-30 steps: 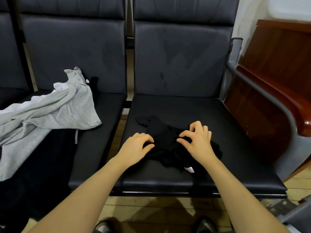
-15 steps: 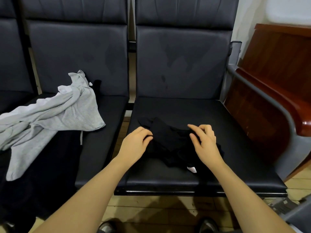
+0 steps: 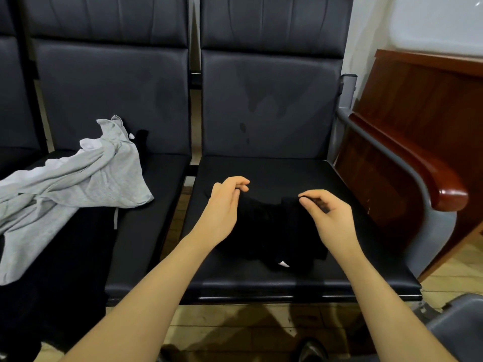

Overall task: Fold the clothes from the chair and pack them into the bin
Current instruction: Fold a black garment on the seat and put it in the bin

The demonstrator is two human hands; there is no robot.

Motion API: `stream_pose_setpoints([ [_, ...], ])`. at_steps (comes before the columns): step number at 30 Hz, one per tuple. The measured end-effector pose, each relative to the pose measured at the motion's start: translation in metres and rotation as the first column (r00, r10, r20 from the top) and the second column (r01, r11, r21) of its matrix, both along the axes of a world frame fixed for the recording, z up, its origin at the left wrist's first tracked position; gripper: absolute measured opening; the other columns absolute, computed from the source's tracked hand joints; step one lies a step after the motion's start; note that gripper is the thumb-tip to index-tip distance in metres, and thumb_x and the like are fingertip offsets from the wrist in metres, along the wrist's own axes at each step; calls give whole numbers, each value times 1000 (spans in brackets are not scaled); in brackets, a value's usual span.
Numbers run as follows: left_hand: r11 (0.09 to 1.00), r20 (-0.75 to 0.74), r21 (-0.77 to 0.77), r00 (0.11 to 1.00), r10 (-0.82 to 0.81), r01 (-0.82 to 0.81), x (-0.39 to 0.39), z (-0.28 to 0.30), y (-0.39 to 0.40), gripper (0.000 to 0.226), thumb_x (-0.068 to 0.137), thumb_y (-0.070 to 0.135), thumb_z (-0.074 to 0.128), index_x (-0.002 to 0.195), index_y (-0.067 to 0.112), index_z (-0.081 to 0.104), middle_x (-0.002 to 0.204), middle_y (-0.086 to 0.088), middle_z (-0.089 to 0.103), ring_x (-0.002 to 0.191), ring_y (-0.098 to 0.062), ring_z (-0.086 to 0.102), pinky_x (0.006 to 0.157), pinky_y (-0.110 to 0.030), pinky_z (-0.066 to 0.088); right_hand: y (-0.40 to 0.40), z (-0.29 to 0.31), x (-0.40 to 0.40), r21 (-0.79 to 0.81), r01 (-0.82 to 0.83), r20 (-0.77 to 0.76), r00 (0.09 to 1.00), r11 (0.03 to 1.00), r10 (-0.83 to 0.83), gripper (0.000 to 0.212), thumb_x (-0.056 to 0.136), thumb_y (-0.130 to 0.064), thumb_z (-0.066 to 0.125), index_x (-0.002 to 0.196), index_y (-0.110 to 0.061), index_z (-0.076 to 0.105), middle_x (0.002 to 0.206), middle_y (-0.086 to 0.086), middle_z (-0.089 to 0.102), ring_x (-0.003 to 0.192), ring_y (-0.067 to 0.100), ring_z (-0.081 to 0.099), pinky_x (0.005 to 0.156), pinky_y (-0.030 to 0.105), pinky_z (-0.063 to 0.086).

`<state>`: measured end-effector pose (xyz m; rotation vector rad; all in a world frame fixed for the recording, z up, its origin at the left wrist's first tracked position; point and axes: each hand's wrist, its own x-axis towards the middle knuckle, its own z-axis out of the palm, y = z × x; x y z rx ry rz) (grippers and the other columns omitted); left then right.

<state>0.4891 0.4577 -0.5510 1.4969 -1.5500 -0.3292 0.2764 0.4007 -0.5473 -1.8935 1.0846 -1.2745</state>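
A crumpled black garment [image 3: 271,226] with a small white tag lies on the right black seat [image 3: 300,278]. My left hand [image 3: 222,207] pinches its upper left edge between thumb and fingers. My right hand [image 3: 326,212] pinches its upper right edge the same way. Both edges are raised slightly off the seat. A grey garment [image 3: 78,189] lies heaped on the left seat [image 3: 146,218], over a dark garment [image 3: 52,270] that hangs off the seat's front.
A grey armrest with a wooden cap [image 3: 441,189] borders the right seat. Wooden furniture [image 3: 418,121] stands behind it. A grey bin corner [image 3: 457,333] shows at bottom right. My shoes are on the wooden floor [image 3: 235,327] below.
Both hands moved up and apart along the black garment, from resting on its middle to pinching its far edges and lifting them.
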Motion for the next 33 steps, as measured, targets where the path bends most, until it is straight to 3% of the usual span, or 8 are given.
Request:
stream_pose_setpoints([
  [8,979,-121,30,973,-196,201,-64,2,-8,43,91,28,60,127,43,42,117,28,56,110,-4,35,97,-16,31,7,18,-16,70,-120,201,974,990,104,15,89,-6,62,93,-18,70,91,-4,71,92,11,67,83,26,52],
  [12,974,-226,37,952,-209,222,-85,0,-16,38,86,21,67,115,40,52,96,15,63,107,-2,48,95,-7,28,4,12,-30,91,-131,174,978,987,114,16,89,-7,61,95,-19,70,92,-2,71,92,12,67,82,26,53],
  [15,988,-360,-28,920,-152,152,-91,3,-22,28,84,16,69,103,33,59,81,10,65,96,-5,59,101,-22,35,-2,6,-39,143,-75,166,985,987,50,15,89,-10,62,97,-20,70,91,-4,71,91,10,67,83,29,52],
  [18,995,-420,-49,903,-96,82,-90,9,-28,26,83,11,69,98,29,59,79,4,66,89,-8,61,91,-15,39,-4,2,-44,264,-168,198,973,950,117,22,83,-8,69,100,-21,65,79,-7,69,81,7,67,76,26,50],
  [23,998,-414,-59,910,-17,-8,-80,13,-31,26,83,9,68,100,26,58,78,1,66,83,-8,61,76,-3,38,-5,-7,-48,302,-143,-113,976,942,184,47,72,-25,79,111,-36,56,88,-7,68,89,5,64,90,31,47],
  [27,998,-388,-45,922,19,-39,-73,14,-32,25,84,14,68,100,30,58,72,17,62,95,-11,60,94,-25,40,-7,-12,-44,317,-60,-315,935,947,165,58,71,-42,78,117,-42,44,102,-14,64,104,2,55,111,40,26],
  [30,997,-345,-41,938,45,-63,-66,13,-31,26,85,16,67,99,34,56,73,22,61,97,-10,58,106,-41,35,-7,-18,-38,333,-37,-299,944,942,142,38,77,-33,75,107,-40,52,101,-11,65,103,6,58,109,42,32],
  [33,995,-340,-42,937,76,-96,-55,12,-28,24,87,16,65,101,33,56,81,12,61,102,-13,55,102,-36,39,-6,-13,-40,350,-104,-19,993,931,119,10,82,-11,71,90,-17,68,86,-1,71,85,11,68,84,33,51],
])
